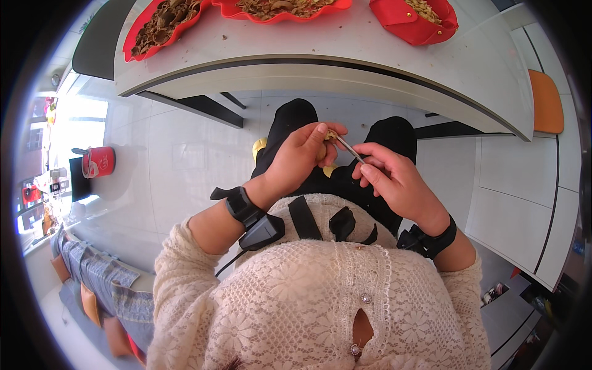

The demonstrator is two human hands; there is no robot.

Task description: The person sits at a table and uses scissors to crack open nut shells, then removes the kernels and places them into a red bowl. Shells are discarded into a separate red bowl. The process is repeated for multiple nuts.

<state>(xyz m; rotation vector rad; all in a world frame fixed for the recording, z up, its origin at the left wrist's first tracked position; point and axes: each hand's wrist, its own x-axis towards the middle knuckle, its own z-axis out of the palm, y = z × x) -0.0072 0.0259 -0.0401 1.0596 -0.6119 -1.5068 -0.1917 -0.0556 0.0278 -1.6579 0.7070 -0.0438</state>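
Observation:
Above my lap my left hand [297, 154] is closed around a small tan nut [331, 134], which looks like a cracked walnut; the fingers cover much of it. My right hand [398, 183] grips a thin metal pick [350, 148] between thumb and fingers. The pick's far end touches or nearly touches the nut at my left fingertips. Both hands are apart from the table, just short of its near edge.
A white table [296, 46] stretches across the front. It carries a red tray [131, 44] of brown shells, another red tray [246, 16] of broken pieces and a red basket [401, 28] of pale kernels. An orange seat [546, 102] stands right, a red bucket [102, 161] left.

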